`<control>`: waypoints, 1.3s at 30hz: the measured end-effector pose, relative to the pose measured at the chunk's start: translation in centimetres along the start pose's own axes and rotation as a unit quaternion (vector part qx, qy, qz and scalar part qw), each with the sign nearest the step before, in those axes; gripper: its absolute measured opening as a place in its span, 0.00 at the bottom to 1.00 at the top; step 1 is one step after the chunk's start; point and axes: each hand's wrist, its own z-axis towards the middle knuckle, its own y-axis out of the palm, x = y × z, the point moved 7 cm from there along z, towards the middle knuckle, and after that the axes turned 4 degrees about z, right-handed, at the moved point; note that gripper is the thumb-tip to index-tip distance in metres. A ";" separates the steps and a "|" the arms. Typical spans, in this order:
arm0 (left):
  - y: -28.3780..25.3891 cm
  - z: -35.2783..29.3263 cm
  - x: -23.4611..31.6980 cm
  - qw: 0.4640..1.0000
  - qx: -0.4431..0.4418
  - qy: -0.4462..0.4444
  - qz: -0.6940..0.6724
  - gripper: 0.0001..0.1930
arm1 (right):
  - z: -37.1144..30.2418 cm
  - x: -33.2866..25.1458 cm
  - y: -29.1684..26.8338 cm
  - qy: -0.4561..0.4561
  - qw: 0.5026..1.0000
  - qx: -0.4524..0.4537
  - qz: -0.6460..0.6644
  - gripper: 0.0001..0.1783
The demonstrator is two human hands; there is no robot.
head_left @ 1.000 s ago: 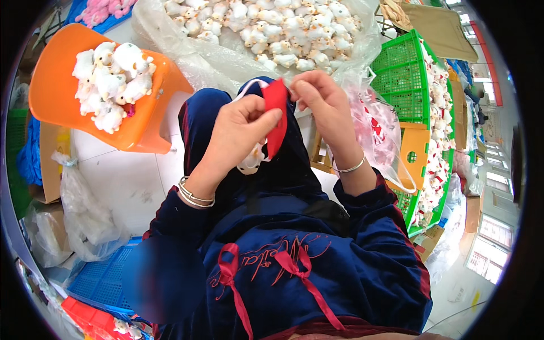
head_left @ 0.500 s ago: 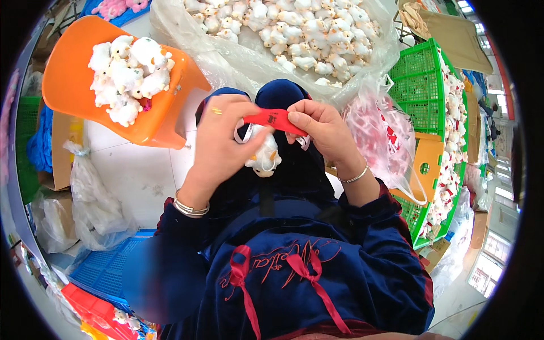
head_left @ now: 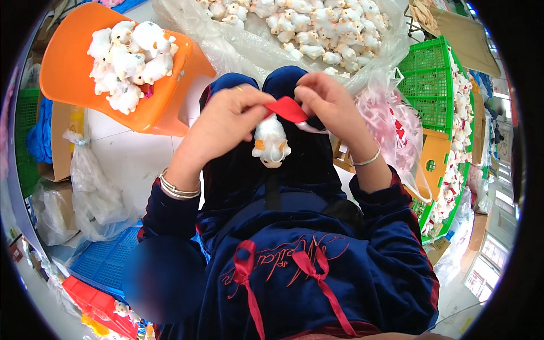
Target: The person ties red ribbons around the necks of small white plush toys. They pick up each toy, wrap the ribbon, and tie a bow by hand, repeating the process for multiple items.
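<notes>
A small white plush animal [head_left: 271, 144] with orange ears lies between my knees, its head toward me. Over its rear end a red fabric strip [head_left: 288, 109] is stretched and bent. My left hand [head_left: 229, 116] pinches the left end of this strip between thumb and fingers. At the strip's right end, my right hand [head_left: 330, 102] has its fingers curled, thumb near the forefinger; what sits between them is hidden. A white band [head_left: 313, 130] hangs from the strip below my right hand.
An orange chair [head_left: 65, 73] at the left bears several white plush toys [head_left: 131, 65]. Ahead, a large pile of the same toys [head_left: 328, 34] lies on clear plastic. To the right stand a pink-and-white plastic bag [head_left: 391, 122] and a green crate [head_left: 428, 79]. A blue crate [head_left: 105, 260] stands at lower left.
My right hand's fingers have shifted up along the red strip, which now bends instead of lying straight. My left hand has turned and lowered slightly, uncovering more of the plush animal.
</notes>
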 end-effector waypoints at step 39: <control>3.8 -2.1 -2.3 0.991 -0.038 0.092 -0.087 0.27 | -2.7 0.3 2.9 0.008 0.983 -0.184 -0.003 0.22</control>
